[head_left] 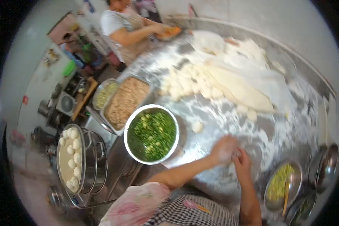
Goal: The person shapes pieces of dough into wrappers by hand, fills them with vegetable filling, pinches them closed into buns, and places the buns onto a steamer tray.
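Observation:
My left hand (225, 149), dusted with flour, is over the floured metal table with its fingers curled in. Touching it or nearly so, my right hand (243, 162) has its fingers pressed together. Whatever lies between the two hands is hidden and blurred. A single small round dough piece (197, 126) sits on the table a little beyond my left hand. Farther back is a pile of dough pieces (188, 81) beside a long flat slab of dough (243, 88). To the left stands a steel bowl of chopped greens (154, 135).
Left of the bowl are a tray of minced filling (127, 100) and a bowl of pale green filling (106, 94). Stacked steamers (87, 162) hold white buns. At right is a bowl of chopped yellow-green filling (280, 182) with a stick. Another person (128, 34) works across the table.

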Tool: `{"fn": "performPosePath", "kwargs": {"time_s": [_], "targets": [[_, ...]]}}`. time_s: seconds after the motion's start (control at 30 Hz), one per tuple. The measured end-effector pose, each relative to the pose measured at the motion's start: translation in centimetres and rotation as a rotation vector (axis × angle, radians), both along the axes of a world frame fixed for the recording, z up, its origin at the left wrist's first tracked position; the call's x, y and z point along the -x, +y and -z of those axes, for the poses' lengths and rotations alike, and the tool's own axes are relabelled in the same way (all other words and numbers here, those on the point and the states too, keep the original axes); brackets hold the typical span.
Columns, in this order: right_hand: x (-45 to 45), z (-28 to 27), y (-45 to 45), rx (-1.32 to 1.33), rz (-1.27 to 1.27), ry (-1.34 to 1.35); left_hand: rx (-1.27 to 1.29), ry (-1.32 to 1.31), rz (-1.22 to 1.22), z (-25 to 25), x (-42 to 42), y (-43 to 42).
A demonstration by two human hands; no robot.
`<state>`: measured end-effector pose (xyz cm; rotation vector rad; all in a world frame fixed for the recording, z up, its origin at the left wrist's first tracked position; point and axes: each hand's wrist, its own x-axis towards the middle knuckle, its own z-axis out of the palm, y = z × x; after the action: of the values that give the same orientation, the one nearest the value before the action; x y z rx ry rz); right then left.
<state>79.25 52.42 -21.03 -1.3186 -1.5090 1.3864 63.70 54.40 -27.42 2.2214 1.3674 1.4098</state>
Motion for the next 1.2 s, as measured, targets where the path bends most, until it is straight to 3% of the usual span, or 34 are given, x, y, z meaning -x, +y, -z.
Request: {"fn": "performPosePath", "kwargs": {"time_s": [0.03, 0.07, 0.1, 0.2, 0.27, 0.37, 0.4, 0.5, 0.57, 0.63, 0.67, 0.77, 0.83, 0.93, 1.03, 1.1, 1.2], "targets": [[-1.2, -0.7, -0.4, 0.060, 0.088, 0.095, 0.218, 0.192, 0.026, -0.9, -1.0, -0.4], [-2.3, -1.0, -0.3, 0.046, 0.127, 0.015, 0.415, 0.414, 0.065, -1.8, -2.0, -0.7], [-3.9, -0.4, -0.7, 0.049, 0.186, -0.075, 0.352, 0.475, 0.072, -0.1, -3.0, -1.1], [-8.1, 4.6, -2.9, -0.051, 0.222, -0.149, 0.504, 0.682, 0.161, -1.8, -3.1, -1.1], [-9.5, 5.9, -4.7, -0.108, 0.236, -0.263, 0.504, 0.651, 0.168, -2.3, -3.2, -0.4], [-10.1, 8.7, -5.9, -0.169, 0.270, -0.107, 0.547, 0.669, 0.182, -4.3, -2.7, 0.9], [-10.5, 9.2, -6.5, -0.077, 0.271, -0.049, 0.575, 0.682, 0.190, -4.9, -2.8, 0.8], [-11.2, 9.2, -8.1, -0.020, 0.220, -0.048, -0.381, 0.460, -0.053, 4.3, -2.8, 3.2], [-11.3, 7.4, -9.8, -0.260, 0.109, -0.284, 0.215, 0.480, 0.053, 1.6, -3.0, 2.8], [-13.4, 9.1, -10.6, -0.093, 0.035, -0.411, 0.404, 0.485, 0.247, -0.6, -3.0, 0.7], [-14.1, 9.6, -11.0, -0.006, -0.001, -0.475, 0.335, 0.487, 0.403, -0.8, -2.9, -1.5], [-12.4, 4.9, -12.5, -0.068, 0.252, -0.228, 0.102, 0.575, 0.696, 1.9, -4.1, -7.9], [-12.3, 3.9, -12.4, -0.058, 0.261, -0.244, -0.211, 0.765, 0.598, 6.8, -4.6, -9.7], [-11.9, 4.7, -12.4, -0.051, 0.265, -0.213, 0.047, 0.385, 0.629, -0.7, -5.3, -5.8], [-12.0, 3.1, -11.9, -0.099, 0.229, -0.272, 0.092, 0.334, 0.300, -3.0, -5.4, -1.9], [-10.9, 1.7, -12.1, -0.123, 0.222, -0.308, 0.164, 0.478, 0.128, -4.8, -3.5, -0.3], [-10.3, 2.0, -12.5, -0.186, 0.213, -0.421, 0.365, 0.612, -0.013, -3.0, -1.2, -0.9]]}}
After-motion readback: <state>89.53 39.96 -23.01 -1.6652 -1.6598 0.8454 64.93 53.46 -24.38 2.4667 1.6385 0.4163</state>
